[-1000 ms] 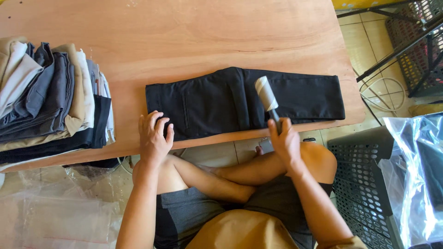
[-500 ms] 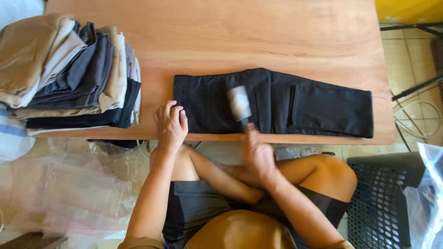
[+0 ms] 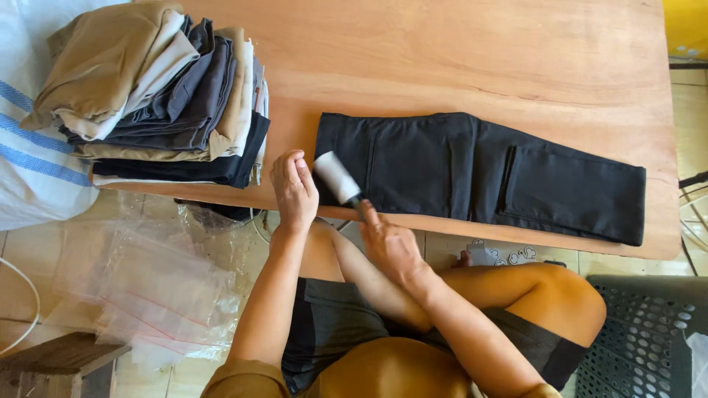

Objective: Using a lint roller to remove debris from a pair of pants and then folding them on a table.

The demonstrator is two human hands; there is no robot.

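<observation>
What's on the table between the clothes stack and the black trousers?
In the head view, only the left hand sits in that gap, on bare table, between the stack and the trousers.

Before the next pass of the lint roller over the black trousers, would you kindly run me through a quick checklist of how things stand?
1. Roller in hand: ok. The right hand grips the handle of the lint roller.
2. Roller on cloth: ok. Its white head lies at the left end of the black trousers.
3. Trousers flat: ok. They lie folded lengthwise along the near edge of the wooden table.
4. Cloth steadied: not ok. The left hand rests on the table edge beside the trousers.
5. Space at the left: ok. The pile of folded clothes lies apart from the trousers.
6. Roller sheet fresh: cannot tell.
</observation>
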